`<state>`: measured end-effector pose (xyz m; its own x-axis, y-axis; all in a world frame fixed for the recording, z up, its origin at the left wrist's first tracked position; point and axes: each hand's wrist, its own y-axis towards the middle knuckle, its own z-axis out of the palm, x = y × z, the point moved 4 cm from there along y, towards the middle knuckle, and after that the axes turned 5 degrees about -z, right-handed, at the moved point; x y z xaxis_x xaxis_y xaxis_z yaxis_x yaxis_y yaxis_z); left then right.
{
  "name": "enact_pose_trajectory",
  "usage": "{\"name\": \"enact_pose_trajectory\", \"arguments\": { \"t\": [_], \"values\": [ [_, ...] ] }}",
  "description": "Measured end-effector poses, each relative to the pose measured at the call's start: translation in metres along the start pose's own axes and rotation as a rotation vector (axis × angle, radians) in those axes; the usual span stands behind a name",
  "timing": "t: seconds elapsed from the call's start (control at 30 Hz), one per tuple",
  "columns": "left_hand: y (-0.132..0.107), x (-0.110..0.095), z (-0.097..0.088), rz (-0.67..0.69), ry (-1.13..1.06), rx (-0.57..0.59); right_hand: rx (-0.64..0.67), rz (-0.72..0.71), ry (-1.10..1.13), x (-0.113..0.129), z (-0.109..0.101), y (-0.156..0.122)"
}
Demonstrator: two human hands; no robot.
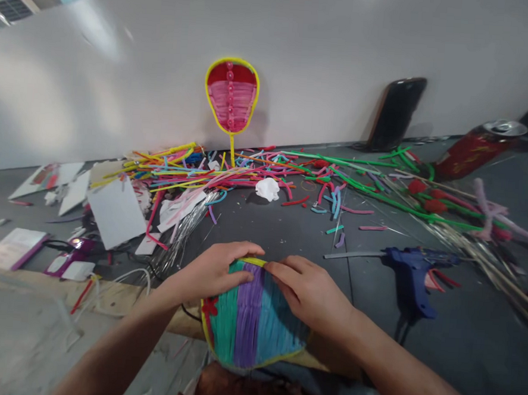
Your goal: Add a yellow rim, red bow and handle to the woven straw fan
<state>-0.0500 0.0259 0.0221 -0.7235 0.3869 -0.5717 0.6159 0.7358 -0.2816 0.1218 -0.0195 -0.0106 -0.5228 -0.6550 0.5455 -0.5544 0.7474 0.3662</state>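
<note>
A round fan made of pipe cleaners (249,325), striped green, purple and blue with a yellow rim, lies in front of me near the table's edge. My left hand (217,269) curls over its upper left rim, fingers closed on the yellow edge. My right hand (305,289) rests on its upper right part, fingers pressed together and pinching the same rim beside the left fingertips. A small red shape sits on the fan's left edge.
A finished red and pink fan (231,97) leans on the white wall. A pile of coloured pipe cleaners (248,170) spreads across the dark table (461,340). A blue glue gun (414,272) lies at right. White cards (115,209), a black phone (397,113) and a red can (477,148) stand around.
</note>
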Motion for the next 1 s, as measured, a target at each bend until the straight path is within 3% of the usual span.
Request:
{"name": "enact_pose_trajectory", "arguments": {
  "t": [0.2,0.33,0.57,0.77,1.0],
  "values": [
    [0.005,0.003,-0.001,-0.166,-0.250,-0.009,0.018,-0.019,-0.025,0.002,-0.001,0.003],
    [0.015,0.001,0.002,-0.321,-0.490,0.075,0.007,-0.029,-0.028,0.001,0.000,0.002],
    [0.027,0.000,0.003,-0.327,-0.617,0.205,0.001,-0.002,0.007,0.000,0.001,-0.001],
    [0.027,0.003,0.002,-0.265,-0.536,0.225,0.003,0.049,0.083,-0.004,-0.001,-0.001],
    [0.012,0.007,-0.003,-0.009,-0.055,0.057,0.004,0.125,0.192,-0.014,0.001,-0.002]
  ]
}}
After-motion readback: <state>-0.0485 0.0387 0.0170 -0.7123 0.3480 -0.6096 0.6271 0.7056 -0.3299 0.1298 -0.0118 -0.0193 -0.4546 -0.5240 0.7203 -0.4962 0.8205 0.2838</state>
